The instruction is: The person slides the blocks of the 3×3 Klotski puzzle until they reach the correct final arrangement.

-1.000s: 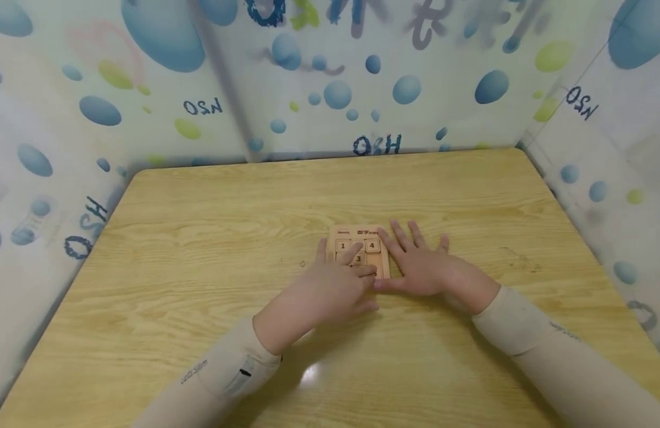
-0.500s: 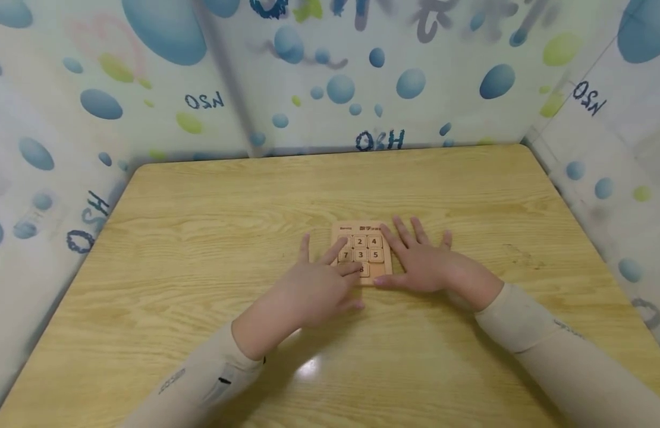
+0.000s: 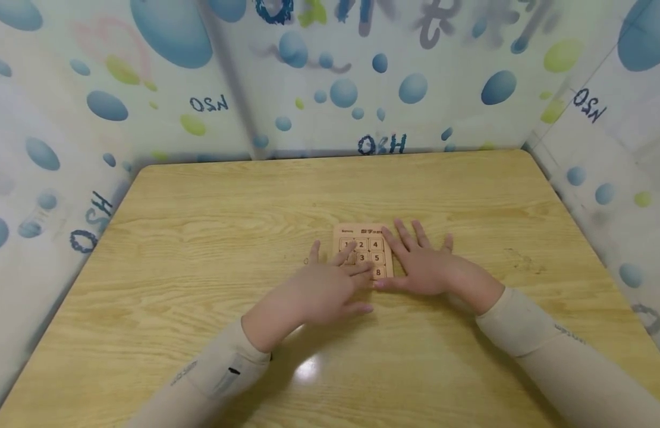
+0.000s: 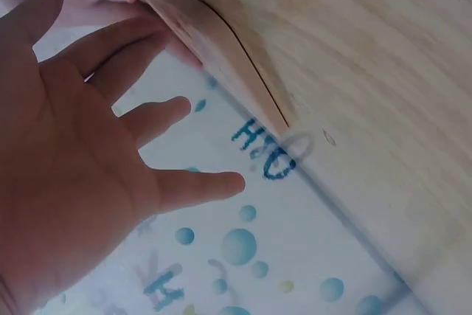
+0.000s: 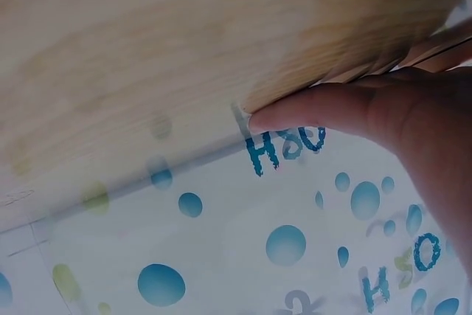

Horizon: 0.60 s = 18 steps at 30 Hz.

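A small wooden number sliding puzzle lies flat on the table. Its tiles 2, 4, 3 and 5 show plainly, and the 8 tile sits in the lower right corner. My left hand reaches over the puzzle from the left with spread fingers, one fingertip right at the 8 tile; it hides the lower left tiles. Along the puzzle's right side rests my right hand, its index finger at the upper corner and its thumb at the lower one. The left wrist view shows the puzzle's side edge beyond the left fingers.
The wood-grained table extends around the puzzle on all sides. Behind it stands a wall with blue and green bubble prints, and similar panels close in at left and right.
The 5 tile has slid up into the middle row, then the 8 tile right into the lower right corner. My left hand drew back left, then returned rightward. The right hand stays put.
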Each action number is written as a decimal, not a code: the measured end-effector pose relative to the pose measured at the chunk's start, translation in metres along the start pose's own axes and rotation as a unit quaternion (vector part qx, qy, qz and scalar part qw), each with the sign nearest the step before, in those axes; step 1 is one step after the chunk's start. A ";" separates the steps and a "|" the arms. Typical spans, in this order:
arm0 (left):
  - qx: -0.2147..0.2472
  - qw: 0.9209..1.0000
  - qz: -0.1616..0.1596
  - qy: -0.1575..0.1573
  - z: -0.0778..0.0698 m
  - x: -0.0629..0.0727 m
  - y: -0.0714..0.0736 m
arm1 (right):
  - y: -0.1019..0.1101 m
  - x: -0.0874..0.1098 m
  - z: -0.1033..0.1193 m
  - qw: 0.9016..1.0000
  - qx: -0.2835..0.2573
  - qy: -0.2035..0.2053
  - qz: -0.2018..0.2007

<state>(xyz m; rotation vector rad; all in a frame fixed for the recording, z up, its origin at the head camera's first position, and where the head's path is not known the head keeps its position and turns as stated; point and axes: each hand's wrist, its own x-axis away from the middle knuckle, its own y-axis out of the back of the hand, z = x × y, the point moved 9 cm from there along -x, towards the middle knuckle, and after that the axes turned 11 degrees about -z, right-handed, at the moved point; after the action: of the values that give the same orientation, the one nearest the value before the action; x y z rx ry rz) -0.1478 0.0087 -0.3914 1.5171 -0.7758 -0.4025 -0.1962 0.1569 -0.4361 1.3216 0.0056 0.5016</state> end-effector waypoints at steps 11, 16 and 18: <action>-0.016 0.999 0.004 0.046 0.015 0.014 0.001 | -0.005 -0.002 -0.003 1.000 0.003 -0.002 0.002; -0.028 0.998 0.001 0.056 0.016 0.025 0.002 | -0.004 -0.002 -0.003 1.000 0.001 -0.006 0.002; -0.025 0.999 0.002 0.043 0.012 0.026 0.001 | -0.003 -0.001 -0.004 1.000 -0.001 -0.008 0.003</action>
<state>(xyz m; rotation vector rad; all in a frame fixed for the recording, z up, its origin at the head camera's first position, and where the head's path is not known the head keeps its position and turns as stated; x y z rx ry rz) -0.1382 -0.0177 -0.3868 1.4757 -0.6967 -0.3494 -0.1972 0.1596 -0.4408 1.3239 -0.0111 0.4956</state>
